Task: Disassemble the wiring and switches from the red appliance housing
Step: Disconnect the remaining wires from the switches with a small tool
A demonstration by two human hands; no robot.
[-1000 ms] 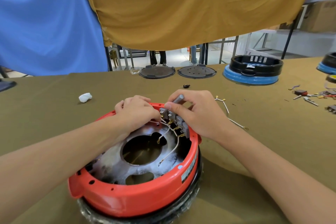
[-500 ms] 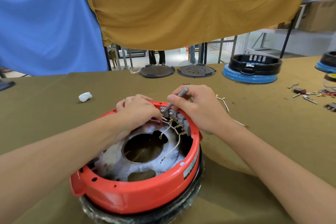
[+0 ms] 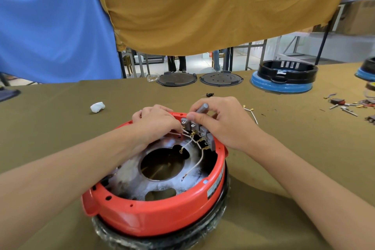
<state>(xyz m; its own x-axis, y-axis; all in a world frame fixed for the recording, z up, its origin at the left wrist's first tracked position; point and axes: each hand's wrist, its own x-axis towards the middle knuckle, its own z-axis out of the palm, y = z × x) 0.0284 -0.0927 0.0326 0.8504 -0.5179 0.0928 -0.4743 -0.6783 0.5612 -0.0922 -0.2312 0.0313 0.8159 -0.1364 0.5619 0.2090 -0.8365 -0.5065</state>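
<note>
While the red housing (image 3: 162, 215) sits on the desk (image 3: 60, 128), the left hand (image 3: 156, 122) pinches a white wire (image 3: 185, 133), apparently steadying it, as the right hand (image 3: 225, 124) grips a grey tool (image 3: 200, 110) over the switches (image 3: 203, 132).

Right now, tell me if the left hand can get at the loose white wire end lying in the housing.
Probably yes: the left hand sits just above the white wire, nothing covers it inside the red housing.
</note>
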